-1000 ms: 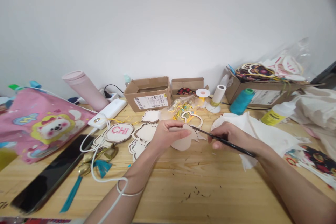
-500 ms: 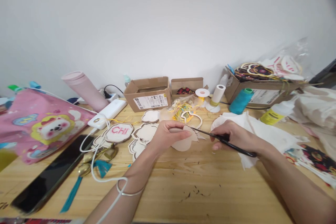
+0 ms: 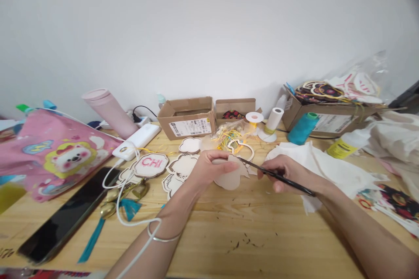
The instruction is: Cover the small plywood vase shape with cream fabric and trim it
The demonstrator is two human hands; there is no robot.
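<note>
Over the middle of the wooden table, my left hand (image 3: 214, 166) pinches a pale, scallop-edged flat piece (image 3: 228, 178) between thumb and fingers. I cannot make out whether it is wood, card or cloth. My right hand (image 3: 284, 171) is wrapped round the handles of black scissors (image 3: 281, 178). Their blades point left and meet the piece's upper right edge, where a jagged strip of white material sticks out. Left of my left hand lie several wooden plaques (image 3: 183, 166) with dark scalloped outlines. One plaque (image 3: 151, 165) bears pink "CHI" lettering.
A cardboard box (image 3: 187, 118) stands behind my hands, near thread spools and a teal thread cone (image 3: 303, 129). White cloth (image 3: 304, 165) and a glue bottle (image 3: 347, 143) lie to the right. A phone (image 3: 68, 216), power bank (image 3: 136, 141) and pink bag (image 3: 65, 152) are left; a white cable crosses my left forearm.
The scissors' angle shifts slightly between frames, their tips staying at the piece's edge. My left hand keeps its hold. The whole view has shifted a little.
</note>
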